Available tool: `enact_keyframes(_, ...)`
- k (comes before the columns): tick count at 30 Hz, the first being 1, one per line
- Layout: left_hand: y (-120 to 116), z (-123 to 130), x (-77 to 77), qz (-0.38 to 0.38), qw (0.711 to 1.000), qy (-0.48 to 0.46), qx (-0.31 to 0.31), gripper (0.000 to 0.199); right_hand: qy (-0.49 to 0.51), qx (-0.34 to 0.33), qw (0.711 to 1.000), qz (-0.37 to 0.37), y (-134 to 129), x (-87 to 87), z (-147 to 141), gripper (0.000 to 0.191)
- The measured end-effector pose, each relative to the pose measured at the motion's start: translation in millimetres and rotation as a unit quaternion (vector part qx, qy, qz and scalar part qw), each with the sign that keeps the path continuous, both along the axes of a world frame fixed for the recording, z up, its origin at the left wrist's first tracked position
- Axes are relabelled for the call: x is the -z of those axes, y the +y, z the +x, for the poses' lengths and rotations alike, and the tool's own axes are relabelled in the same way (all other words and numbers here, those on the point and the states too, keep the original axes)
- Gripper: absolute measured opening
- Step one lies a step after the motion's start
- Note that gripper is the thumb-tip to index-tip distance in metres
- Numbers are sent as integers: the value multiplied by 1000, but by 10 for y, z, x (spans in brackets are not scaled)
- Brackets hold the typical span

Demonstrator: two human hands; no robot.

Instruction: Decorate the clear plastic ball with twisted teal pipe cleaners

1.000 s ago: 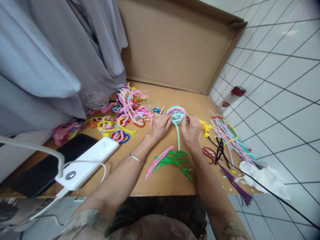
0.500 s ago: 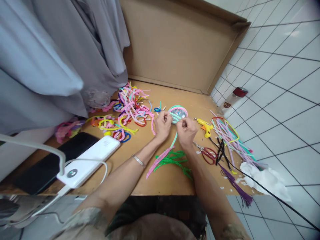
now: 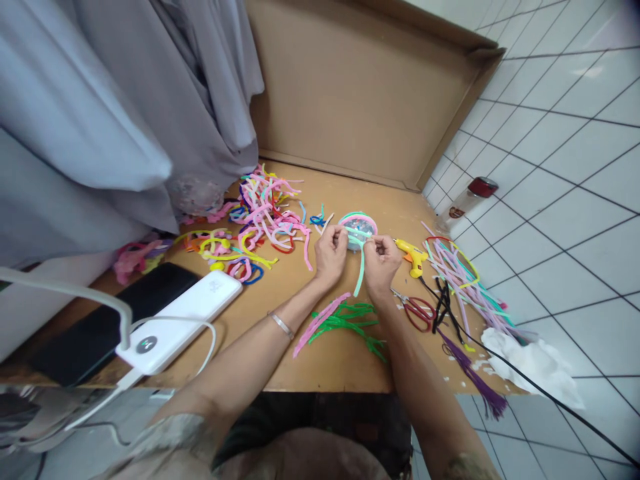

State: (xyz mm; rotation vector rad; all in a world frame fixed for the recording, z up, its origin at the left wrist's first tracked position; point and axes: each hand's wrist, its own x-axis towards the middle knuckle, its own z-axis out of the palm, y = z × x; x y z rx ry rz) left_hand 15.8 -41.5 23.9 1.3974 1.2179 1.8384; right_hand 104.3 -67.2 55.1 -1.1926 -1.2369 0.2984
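A mint-green fuzzy pipe cleaner [image 3: 359,273] is pinched near the fingertips of both the left hand [image 3: 330,259] and the right hand [image 3: 381,261], with its tail hanging between them. Just beyond the hands, a round, clear disc with a pink and mint rim [image 3: 367,219] is partly hidden by the strands. If the strands were pulled unevenly, the rim could be bent or the disc dragged askew, it seems; a loose pinch might let a strand spring free. The yellow plastic glue gun [image 3: 415,260], lying just right of the right hand, could be knocked by a wide elbow or wrist swing. Marks on the white power bank [image 3: 187,317], left of the left forearm, and on the label of the red-capped clear bottle [image 3: 465,203], beyond the right hand, cannot be read.
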Motion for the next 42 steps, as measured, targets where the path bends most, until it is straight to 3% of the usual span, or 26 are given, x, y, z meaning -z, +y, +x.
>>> enact_keyframes(8,47,-21,47,10,1000,-10,9,20,55,-48,997,-25,52,4,1,11)
enact_keyframes(18,84,1,47,-41,989,-119,74,22,80,-81,993,-39,96,61,9,12)
enact_keyframes(29,135,21,76,-74,969,-183,147,29,69,-61,995,-25,76,33,26,12)
enact_keyframes(35,117,5,-11,-78,960,-217,161,34,44,-45,998,-27,69,28,44,8)
enact_keyframes(42,138,-14,-42,-24,945,-256,205,42,13,-30,999,-17,80,34,65,11)
